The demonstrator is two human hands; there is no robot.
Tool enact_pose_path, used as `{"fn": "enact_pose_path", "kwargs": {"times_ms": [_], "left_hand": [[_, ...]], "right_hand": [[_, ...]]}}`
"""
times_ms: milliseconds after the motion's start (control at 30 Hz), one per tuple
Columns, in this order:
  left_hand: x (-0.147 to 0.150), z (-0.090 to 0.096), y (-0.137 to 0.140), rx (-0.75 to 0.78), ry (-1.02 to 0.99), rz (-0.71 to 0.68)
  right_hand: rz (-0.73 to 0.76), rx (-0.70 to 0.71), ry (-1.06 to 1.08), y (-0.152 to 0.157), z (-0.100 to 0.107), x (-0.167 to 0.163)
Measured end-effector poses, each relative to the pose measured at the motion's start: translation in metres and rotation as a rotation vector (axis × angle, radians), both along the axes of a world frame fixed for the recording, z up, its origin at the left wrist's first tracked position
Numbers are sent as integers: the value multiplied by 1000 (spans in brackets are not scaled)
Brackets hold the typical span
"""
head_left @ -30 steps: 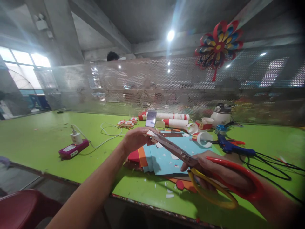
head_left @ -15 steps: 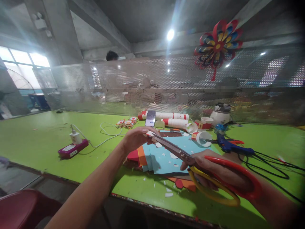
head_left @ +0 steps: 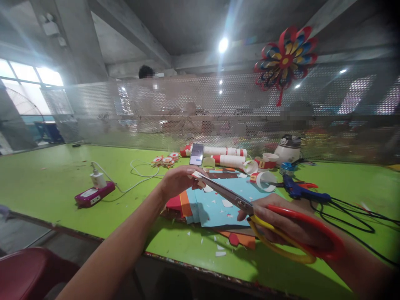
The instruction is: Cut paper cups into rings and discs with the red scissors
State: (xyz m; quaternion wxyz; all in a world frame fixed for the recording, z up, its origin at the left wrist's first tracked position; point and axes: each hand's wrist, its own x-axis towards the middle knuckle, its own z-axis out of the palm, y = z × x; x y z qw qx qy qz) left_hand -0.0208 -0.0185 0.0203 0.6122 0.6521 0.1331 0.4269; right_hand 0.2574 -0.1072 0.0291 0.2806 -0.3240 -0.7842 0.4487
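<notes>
My right hand (head_left: 281,221) is wrapped round the handles of a pair of scissors (head_left: 226,193), one loop red and one yellow. Their blades point up and left, and they look nearly closed. At the blade tips, my left hand (head_left: 178,182) pinches a small white and red paper piece (head_left: 197,176), partly hidden by fingers and blades. Both hands are above a stack of light blue paper sheets (head_left: 215,208), strewn with white scraps. Red and orange sheets stick out from the stack, and a red paper hexagon (head_left: 233,239) lies at its near edge.
A phone (head_left: 196,155) stands behind the stack, near white paper-cup tubes (head_left: 229,161). Blue glue gun (head_left: 301,189) with black cords lies right; a lidded jug (head_left: 288,150) stands behind. A purple power strip (head_left: 95,194) sits left. A perforated screen (head_left: 200,104) borders the table; a person is beyond.
The scissor blades have closed a little further on the paper piece, and the handle loops have come closer together. My left hand stays almost in place.
</notes>
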Motion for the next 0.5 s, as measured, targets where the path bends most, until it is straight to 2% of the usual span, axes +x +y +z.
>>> {"fn": "enact_pose_path", "kwargs": {"times_ms": [233,500], "left_hand": [[-3,0,1,-26,2,14],[-3,-1,3,-38,15,-21]], "right_hand": [[-65,-42,-116,-3,7,-1],[-8,20,-83,-5,12,-5]]}}
